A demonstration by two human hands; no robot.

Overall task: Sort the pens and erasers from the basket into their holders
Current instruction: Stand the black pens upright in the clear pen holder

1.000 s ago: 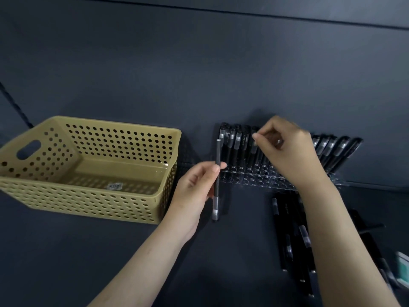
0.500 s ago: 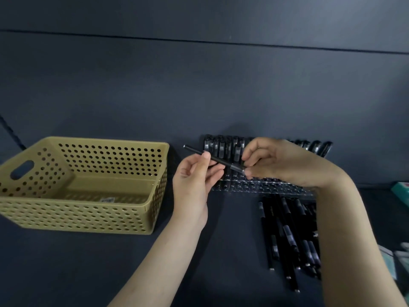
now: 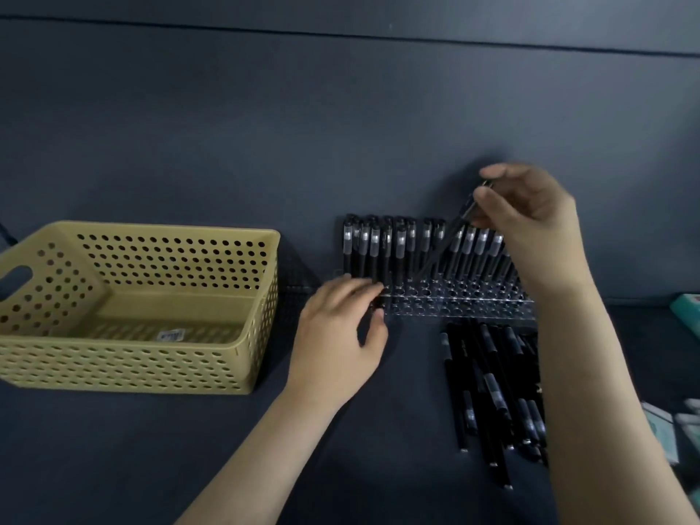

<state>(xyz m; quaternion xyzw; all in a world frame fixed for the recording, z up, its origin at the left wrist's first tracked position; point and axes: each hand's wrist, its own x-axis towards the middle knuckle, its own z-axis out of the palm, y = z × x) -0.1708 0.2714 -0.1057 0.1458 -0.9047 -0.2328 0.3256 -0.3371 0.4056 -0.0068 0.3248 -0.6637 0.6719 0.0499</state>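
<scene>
Dark tabletop (image 3: 159, 460), seen from above. Tan perforated basket (image 3: 242, 259) sits at L as it did 1 s ago; only a small label shows on its floor, no pens visible in it. R of it, just apart, the clear pen holder (image 3: 458, 302) lies along the back w/ rows of black pens (image 3: 373, 248) standing in it. The front rows of holes are unfilled. A pile of loose pens (image 3: 492, 384) lies on the table just in front of the holder.

Change: half a sec ago both hands shared one pen, held nearly level over the holder. Now the pen (image 3: 443, 248) is w/ the R hand only, tilted steeply, lower end down among the middle holes. So the pass from L to R looks done and the slotting step is on. Lots of pens remain to sort.

R hand (image 3: 530, 225): raised above the holder's R half, wrist bent down, fingertips pinching the pen's top end.

L hand (image 3: 341, 331): has dropped to the holder's L front corner, fingers over its top and thumb at its front, prob. gripping to steady it; blurred.

Teal and white packets (image 3: 685, 308) at far R edge, poss. erasers; can't tell.
</scene>
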